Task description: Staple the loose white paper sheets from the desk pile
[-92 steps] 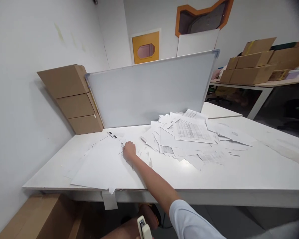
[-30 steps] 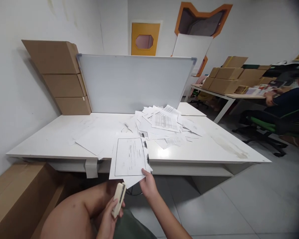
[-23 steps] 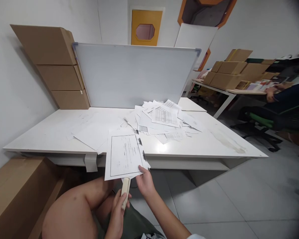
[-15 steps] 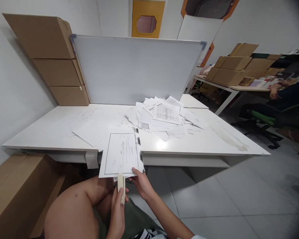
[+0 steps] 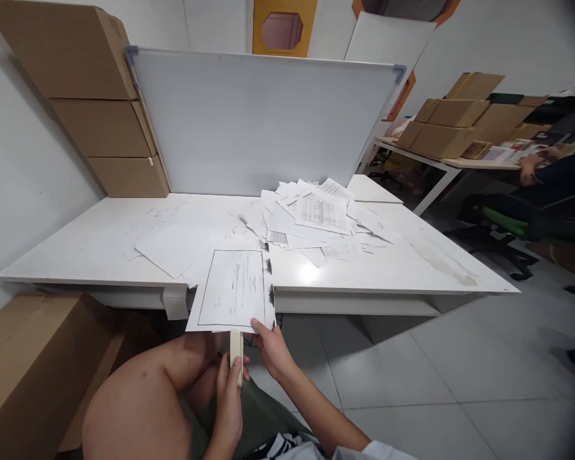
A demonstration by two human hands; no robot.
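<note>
My right hand (image 5: 271,350) grips the lower right corner of a few stacked printed sheets (image 5: 232,289), which it holds up in front of me over the table's front edge. The sheets have a thin black border and dark smudges along their right edge. My left hand (image 5: 229,409) is closed around a cream stapler (image 5: 236,351) just below the sheets, with the stapler standing upright and its top close to their lower edge. Both hands are above my bare thigh.
A white table (image 5: 388,271) carries a loose pile of printed papers (image 5: 311,220), with more sheets to the left. Behind it stand a whiteboard (image 5: 259,121) and stacked cardboard boxes (image 5: 96,108). A flat carton (image 5: 33,364) lies at lower left. A seated person (image 5: 546,185) works at a far table.
My right hand has moved from the table to hold the sheets up near me. The stapler has turned upright under their lower edge. The view has tilted, and the sheets have swung slightly left.
</note>
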